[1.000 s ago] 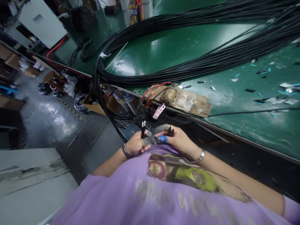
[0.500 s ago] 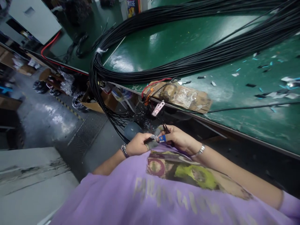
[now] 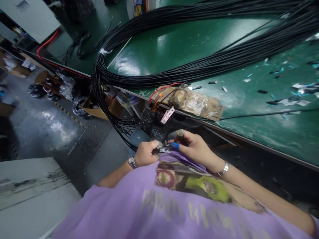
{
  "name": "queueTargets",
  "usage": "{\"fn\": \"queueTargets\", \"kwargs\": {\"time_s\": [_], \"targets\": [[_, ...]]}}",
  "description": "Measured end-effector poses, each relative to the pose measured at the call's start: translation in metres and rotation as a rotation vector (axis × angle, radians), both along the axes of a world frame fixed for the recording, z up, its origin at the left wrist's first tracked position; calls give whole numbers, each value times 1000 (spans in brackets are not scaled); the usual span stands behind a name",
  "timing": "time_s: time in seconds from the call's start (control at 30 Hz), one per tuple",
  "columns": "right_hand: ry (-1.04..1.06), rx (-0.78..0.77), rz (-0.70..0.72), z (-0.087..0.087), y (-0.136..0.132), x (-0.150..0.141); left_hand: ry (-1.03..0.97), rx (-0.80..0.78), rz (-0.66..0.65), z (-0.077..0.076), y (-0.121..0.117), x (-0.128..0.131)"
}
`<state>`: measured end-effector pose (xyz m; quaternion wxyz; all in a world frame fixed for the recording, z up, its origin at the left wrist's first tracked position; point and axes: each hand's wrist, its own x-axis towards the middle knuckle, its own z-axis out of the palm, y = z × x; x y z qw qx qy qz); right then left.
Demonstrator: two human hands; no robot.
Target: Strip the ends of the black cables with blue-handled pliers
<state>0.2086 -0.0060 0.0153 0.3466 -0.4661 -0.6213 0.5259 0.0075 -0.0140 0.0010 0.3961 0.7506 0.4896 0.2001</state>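
My left hand [image 3: 146,153], a watch on its wrist, is closed on black cables [image 3: 156,151] in front of my chest. Their stripped, whitish ends stick out past the thumb toward the right. A grey covering sits on the left thumb tip. My right hand [image 3: 195,146] is just right of these ends, thumb and index finger apart. Blue tape [image 3: 175,145] wraps its thumb, and a grey finger cot [image 3: 176,133] covers the index finger. Whether the right fingertips touch a wire is too small to tell.
A big coil of black cable [image 3: 164,78] lies on the green table [image 3: 189,39], its tail hanging over the edge. A worn wooden block [image 3: 199,103] and a pink-white tag [image 3: 167,115] are at the edge. Scraps [image 3: 279,102] litter the right side. A cardboard box [image 3: 99,111] stands below.
My right hand has opened and drawn slightly away to the right; dark pieces seen between its fingers no longer show there. My left hand keeps its hold, and the view has shifted slightly.
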Motion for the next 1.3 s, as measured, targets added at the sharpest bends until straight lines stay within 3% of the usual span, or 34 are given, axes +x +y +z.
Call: {"fn": "queueTargets", "kwargs": {"time_s": [0.13,0.23,0.33,0.43,0.67,0.87,1.03,1.13,1.23,1.3], "targets": [[-206,250,116,8,0,-5,16,-38,4,-5,0,0],[-35,89,155,13,0,-8,-74,-91,63,-9,0,1],[134,-114,-76,11,3,-6,-206,-165,126,-9,0,3],[111,-133,-237,4,6,-2,-306,-210,149,-6,0,6],[-60,53,-38,-5,0,-3,-335,-260,168,-7,-1,7],[-396,474,94,-6,1,1,-312,-266,149,-6,-2,5],[-454,695,266,0,1,4,-209,-217,71,-6,-3,4],[-327,584,272,4,-3,2,-155,-182,78,-9,-2,4],[-66,194,243,5,-7,1,-178,-186,127,-11,-1,4],[68,-49,146,2,-6,0,-197,-190,127,-12,-1,4]]}}
